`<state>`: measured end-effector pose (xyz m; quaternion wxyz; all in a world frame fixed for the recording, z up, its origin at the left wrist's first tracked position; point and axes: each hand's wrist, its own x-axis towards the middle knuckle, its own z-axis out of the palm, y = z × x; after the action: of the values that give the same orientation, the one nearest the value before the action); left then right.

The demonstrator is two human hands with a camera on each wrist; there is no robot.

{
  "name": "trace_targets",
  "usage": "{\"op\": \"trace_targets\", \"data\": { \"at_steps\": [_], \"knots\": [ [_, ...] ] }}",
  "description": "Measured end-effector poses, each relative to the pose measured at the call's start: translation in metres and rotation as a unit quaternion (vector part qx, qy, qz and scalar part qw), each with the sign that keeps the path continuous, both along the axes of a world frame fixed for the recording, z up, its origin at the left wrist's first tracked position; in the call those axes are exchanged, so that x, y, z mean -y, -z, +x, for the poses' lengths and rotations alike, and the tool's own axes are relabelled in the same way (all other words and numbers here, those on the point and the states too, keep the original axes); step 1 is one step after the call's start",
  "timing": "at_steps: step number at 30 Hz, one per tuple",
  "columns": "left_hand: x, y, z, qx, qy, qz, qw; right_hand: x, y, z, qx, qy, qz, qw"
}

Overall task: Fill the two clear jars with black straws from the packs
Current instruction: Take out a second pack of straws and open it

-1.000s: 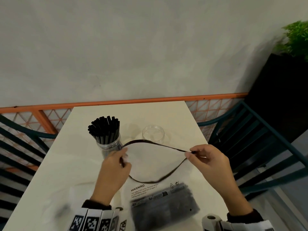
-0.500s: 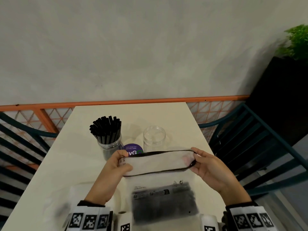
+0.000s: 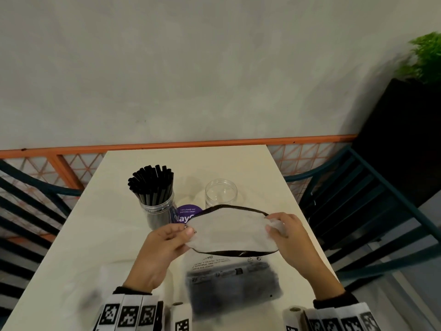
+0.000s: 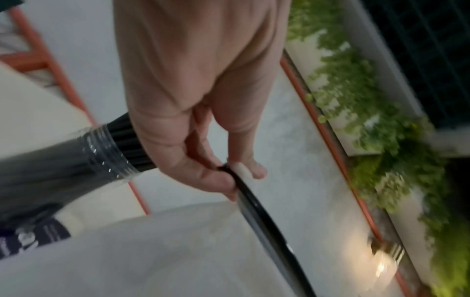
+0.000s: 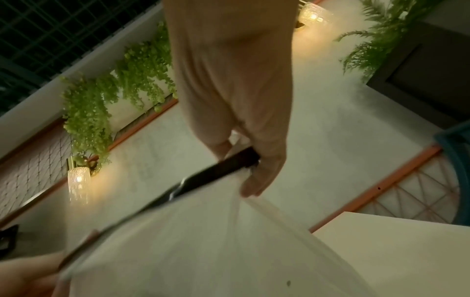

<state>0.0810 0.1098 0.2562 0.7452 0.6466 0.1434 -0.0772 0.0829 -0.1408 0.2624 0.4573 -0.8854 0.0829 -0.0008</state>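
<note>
A pale worktop [image 3: 71, 235] runs out toward a grey plaster wall with an orange rail, dark slatted chairs on either side of us. On it stand two clear jars: the left jar [image 3: 157, 211] is already packed with upright black straws [image 3: 151, 185], while the right jar [image 3: 221, 193] is empty, with a purple sticker [image 3: 185, 215] on the surface between them. Just in front of the jars we hold a frosted straw pack [image 3: 232, 266] by its black-edged mouth. Our left hand [image 3: 164, 247] pinches the left end of the rim between thumb and fingers, and our right hand [image 3: 290, 235] pinches the right end the same way, so the mouth is spread wide. The dark bundle of straws [image 3: 232, 287] sits low in the pack, near our wrists. The risk, as we judge it, lies in the pour: the mouth is far wider than the empty jar, so tipping the pack could scatter straws over the worktop. The light jar might also topple if the bundle strikes its rim. Either pinch slipping would let the mouth collapse.
</note>
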Motion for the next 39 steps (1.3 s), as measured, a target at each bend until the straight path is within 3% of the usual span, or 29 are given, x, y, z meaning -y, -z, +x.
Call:
{"op": "trace_targets", "data": {
  "at_steps": [2,4,7,11,14,16,21,23,25,27,29,31,34,37,39],
  "knots": [
    [0.001,0.000,0.000,-0.012,0.011,-0.050,0.999,0.001,0.005,0.002,0.041,0.016,-0.060,0.997],
    [-0.002,0.003,0.001,-0.035,0.004,-0.125,0.991,0.003,0.008,0.002,0.051,0.032,-0.047,0.997],
    [-0.006,0.007,0.003,-0.093,-0.007,-0.252,0.963,0.005,0.011,0.005,-0.033,0.070,0.153,0.985],
    [-0.005,0.005,0.003,-0.129,0.022,-0.335,0.933,0.004,0.010,0.009,-0.177,0.104,0.466,0.861],
    [-0.004,0.001,0.001,-0.129,0.030,-0.357,0.925,0.010,0.005,0.009,-0.213,0.093,0.602,0.764],
    [-0.001,0.000,0.002,-0.130,0.009,-0.334,0.934,0.011,0.002,0.009,-0.207,0.076,0.637,0.739],
    [0.003,-0.005,0.001,-0.086,-0.002,-0.237,0.968,0.003,-0.012,-0.001,-0.162,-0.003,0.623,0.765],
    [0.007,-0.007,0.002,-0.077,0.008,-0.196,0.978,-0.002,-0.016,-0.004,-0.167,-0.032,0.589,0.790],
    [0.016,-0.011,-0.001,-0.069,0.040,-0.169,0.982,-0.007,-0.011,-0.005,-0.167,-0.061,0.449,0.876],
    [0.024,-0.015,-0.007,-0.046,0.088,-0.124,0.987,-0.015,-0.004,-0.005,-0.115,-0.076,0.228,0.964],
    [0.025,-0.018,-0.012,-0.004,0.116,-0.050,0.992,-0.017,0.003,-0.003,-0.026,-0.017,0.089,0.996],
    [0.017,-0.015,-0.012,0.011,0.108,0.019,0.994,-0.010,0.006,0.004,0.017,0.091,0.100,0.991],
    [0.012,-0.008,-0.010,-0.016,0.070,0.053,0.996,-0.002,0.007,0.011,-0.048,0.179,0.215,0.959],
    [0.013,-0.003,-0.009,-0.029,0.021,0.060,0.998,0.004,0.009,0.010,-0.076,0.172,0.325,0.927],
    [0.008,0.001,-0.009,0.006,0.000,0.135,0.991,0.008,0.004,0.005,-0.064,0.105,0.360,0.925]
  ]
}}
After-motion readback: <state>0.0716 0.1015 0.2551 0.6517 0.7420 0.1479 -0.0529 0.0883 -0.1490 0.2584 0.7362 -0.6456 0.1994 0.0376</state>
